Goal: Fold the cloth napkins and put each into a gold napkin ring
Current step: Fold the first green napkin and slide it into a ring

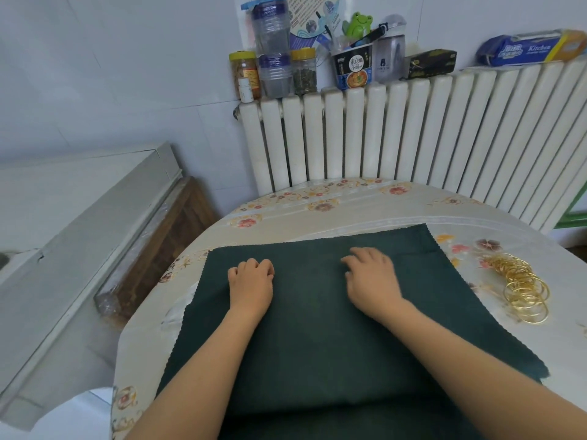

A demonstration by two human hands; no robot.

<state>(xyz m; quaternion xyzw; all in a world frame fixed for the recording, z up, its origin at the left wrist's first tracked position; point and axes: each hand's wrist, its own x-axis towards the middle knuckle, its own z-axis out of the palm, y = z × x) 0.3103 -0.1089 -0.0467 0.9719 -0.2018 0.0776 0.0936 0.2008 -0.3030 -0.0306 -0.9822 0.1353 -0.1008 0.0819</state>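
A white radiator (413,134) stands behind the floral-covered desk (317,198). Its top carries jars (304,70), a noodle cup (353,70), a frog figure (360,23) and a kitchen-wrap box (530,47).

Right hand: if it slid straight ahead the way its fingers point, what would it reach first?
The right hand would likely keep crossing the dark green cloth napkin to its zigzag far edge, then bare flowered tablecloth; nothing else stands in that line.

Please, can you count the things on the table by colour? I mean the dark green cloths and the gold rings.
Dark green napkins: at least 1 spread flat under both hands; more may lie stacked beneath, I cannot tell.
Gold napkin rings: 1 heap; the rings overlap too much to count singly.
Total: 2 groups, 2 colours.
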